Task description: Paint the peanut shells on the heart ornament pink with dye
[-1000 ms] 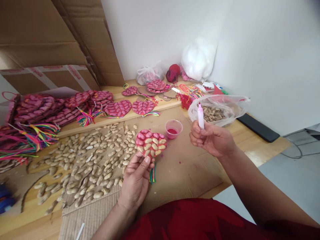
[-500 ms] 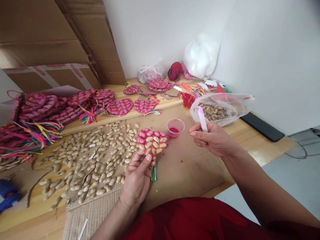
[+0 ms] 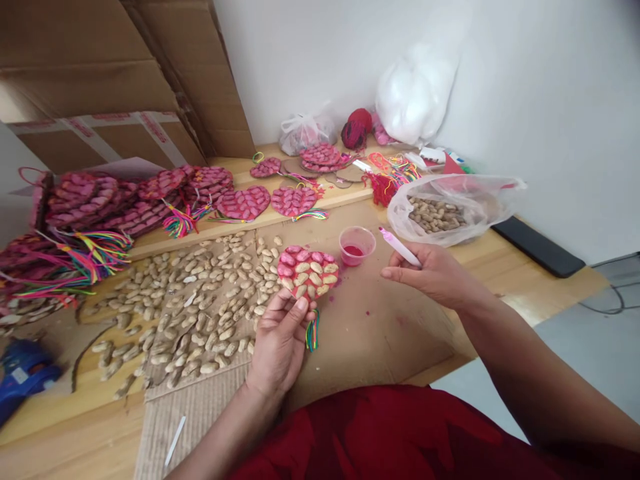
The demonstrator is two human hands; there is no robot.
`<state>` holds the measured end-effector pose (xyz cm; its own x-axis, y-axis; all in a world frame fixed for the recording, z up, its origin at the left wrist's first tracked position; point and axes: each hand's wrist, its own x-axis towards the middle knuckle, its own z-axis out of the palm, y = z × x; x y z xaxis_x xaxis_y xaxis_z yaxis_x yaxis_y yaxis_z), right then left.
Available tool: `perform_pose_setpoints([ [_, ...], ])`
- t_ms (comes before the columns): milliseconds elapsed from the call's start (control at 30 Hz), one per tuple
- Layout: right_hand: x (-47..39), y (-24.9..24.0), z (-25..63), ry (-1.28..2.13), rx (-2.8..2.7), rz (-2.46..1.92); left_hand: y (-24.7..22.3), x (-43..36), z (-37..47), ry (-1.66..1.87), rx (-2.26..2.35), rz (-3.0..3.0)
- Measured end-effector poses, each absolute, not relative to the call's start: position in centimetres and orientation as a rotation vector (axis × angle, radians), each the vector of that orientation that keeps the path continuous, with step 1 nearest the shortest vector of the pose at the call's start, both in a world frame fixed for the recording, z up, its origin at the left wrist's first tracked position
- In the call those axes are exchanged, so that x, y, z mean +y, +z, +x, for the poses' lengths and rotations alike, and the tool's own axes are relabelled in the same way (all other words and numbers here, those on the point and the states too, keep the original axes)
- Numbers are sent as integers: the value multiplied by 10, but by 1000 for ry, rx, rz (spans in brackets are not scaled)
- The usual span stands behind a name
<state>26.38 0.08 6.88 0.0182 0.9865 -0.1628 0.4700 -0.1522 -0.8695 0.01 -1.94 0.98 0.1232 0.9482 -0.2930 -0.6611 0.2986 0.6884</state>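
The left hand point(image 3: 281, 340) pinches the bottom point of a peanut heart point(image 3: 307, 271), thumb on top, tassel point(image 3: 313, 333) hanging beside it at 3 o'clock. The right hand point(image 3: 434, 275) grips a brush point(image 3: 399, 246), fingers closed round it, its pink tip aimed at 10 o'clock toward a paint cup point(image 3: 357, 245). Loose peanuts point(image 3: 200, 313) lie at 9 o'clock of the heart; a peanut bag point(image 3: 450, 210) sits at 1 o'clock of the right hand. All rests on cardboard point(image 3: 380, 327).

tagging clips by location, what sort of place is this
Probably a small handicraft workbench in a plain room. Loose peanuts lie spread over cardboard, finished pink peanut hearts with tassels pile up behind, and the left hand steadies a half-painted heart beside a paint cup.
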Motion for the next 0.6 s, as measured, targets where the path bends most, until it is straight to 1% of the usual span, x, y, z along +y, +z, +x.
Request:
perform_pose_setpoints([
  [233,-2,73,265,1097,-1541,-1652,9,-19,0,1225,795,436],
  [400,0,83,262,1097,-1379,-1480,10,-18,1,1222,793,442],
  [600,9,96,259,935,-1249,-1379,12,-20,1,1219,791,435],
])
